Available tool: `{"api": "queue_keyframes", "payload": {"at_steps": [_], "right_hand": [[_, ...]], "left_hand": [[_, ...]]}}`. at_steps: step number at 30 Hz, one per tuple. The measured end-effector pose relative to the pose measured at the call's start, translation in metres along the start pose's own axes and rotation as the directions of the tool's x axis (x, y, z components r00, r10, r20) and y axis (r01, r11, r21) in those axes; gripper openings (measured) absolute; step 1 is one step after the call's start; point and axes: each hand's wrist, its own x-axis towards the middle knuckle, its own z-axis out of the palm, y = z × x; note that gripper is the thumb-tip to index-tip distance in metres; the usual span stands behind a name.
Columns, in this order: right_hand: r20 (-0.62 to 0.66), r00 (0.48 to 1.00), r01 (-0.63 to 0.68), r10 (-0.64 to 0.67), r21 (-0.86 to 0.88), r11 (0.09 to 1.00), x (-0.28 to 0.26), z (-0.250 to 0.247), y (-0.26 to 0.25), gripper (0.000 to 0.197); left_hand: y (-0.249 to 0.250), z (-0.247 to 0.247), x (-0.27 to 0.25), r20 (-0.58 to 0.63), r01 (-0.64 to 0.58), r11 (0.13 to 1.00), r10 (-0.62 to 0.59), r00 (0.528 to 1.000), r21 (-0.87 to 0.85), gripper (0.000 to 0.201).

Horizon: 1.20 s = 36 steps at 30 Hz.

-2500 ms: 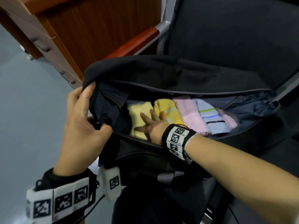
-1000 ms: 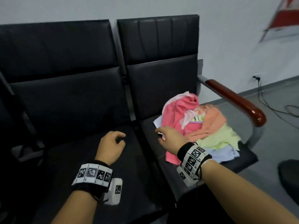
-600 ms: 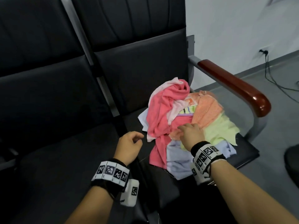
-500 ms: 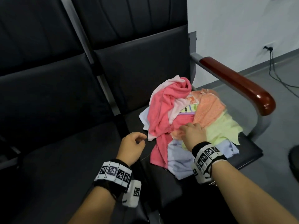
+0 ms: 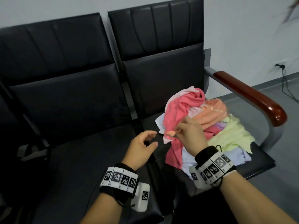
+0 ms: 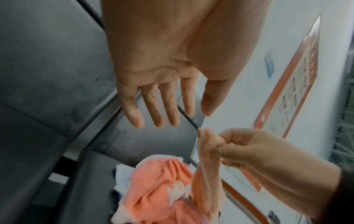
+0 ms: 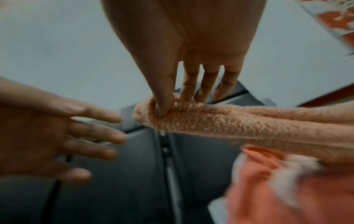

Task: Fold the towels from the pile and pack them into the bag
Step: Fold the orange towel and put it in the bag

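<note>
A pile of towels lies on the right-hand black seat: pink, orange, pale green and light blue ones. My right hand pinches a corner of the orange towel between thumb and fingers and holds it lifted off the pile; the pinch shows plainly in the right wrist view, on the orange towel. My left hand hovers just left of that corner, fingers spread and holding nothing. In the left wrist view the left hand is flat above the lifted orange towel. The bag is out of sight.
The row of black padded seats fills the left and middle; the middle seat is bare. A red-brown armrest on a grey metal frame bounds the pile's seat on the right. Grey floor and a wall cable lie beyond.
My right hand, which was resting on the pile, has pinched the orange towel's corner and pulled it up and left. My left hand has opened from a loose curl and moved toward that corner.
</note>
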Motion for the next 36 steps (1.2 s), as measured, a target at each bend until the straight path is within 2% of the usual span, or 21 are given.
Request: {"api": "queue_keyframes", "payload": {"at_steps": [3,8,13,19,22,25,27,30,32,36], "right_hand": [[0.001,0.992,0.128,-0.129,0.109,0.986,-0.004,-0.004,-0.059,0.007],[0.073,0.953,0.274,-0.294,0.205,0.940,-0.024,0.010,-0.141,0.011],[0.148,0.919,0.336,-0.366,0.196,0.921,-0.052,0.037,-0.204,0.008],[0.217,0.878,0.388,-0.427,0.201,0.900,-0.089,0.081,-0.262,0.011],[0.239,0.852,0.405,-0.465,0.263,0.876,-0.105,0.094,-0.285,0.013],[0.253,0.834,0.416,-0.491,0.299,0.859,-0.112,0.101,-0.302,0.016],[0.258,0.821,0.441,-0.509,0.279,0.853,-0.114,0.102,-0.311,0.022],[0.249,0.794,0.530,-0.554,0.160,0.832,-0.113,0.098,-0.319,0.032],[0.291,0.764,0.574,-0.576,0.101,0.812,-0.109,0.093,-0.320,0.033],[0.401,0.727,0.530,-0.557,0.188,0.827,-0.102,0.086,-0.308,0.028]], "left_hand": [[0.015,-0.023,-0.022,0.029,-0.058,0.994,0.061,0.998,-0.088,0.043],[0.011,-0.076,-0.069,-0.110,-0.184,0.978,0.173,0.979,-0.101,0.019],[-0.025,-0.125,-0.124,-0.233,-0.194,0.979,0.176,0.956,-0.056,0.010],[-0.073,-0.167,-0.186,-0.387,-0.192,0.981,0.177,0.905,0.000,0.012],[-0.088,-0.180,-0.214,-0.438,-0.186,0.982,0.175,0.882,0.020,0.015],[-0.096,-0.192,-0.233,-0.445,-0.172,0.985,0.164,0.881,0.023,0.019],[-0.098,-0.196,-0.242,-0.440,-0.172,0.984,0.176,0.881,0.051,0.018],[-0.095,-0.201,-0.249,-0.445,-0.180,0.978,0.209,0.871,0.108,0.018],[-0.091,-0.202,-0.250,-0.447,-0.191,0.967,0.248,0.860,0.168,0.018],[-0.087,-0.206,-0.251,-0.501,-0.197,0.950,0.296,0.814,0.241,0.019]]}}
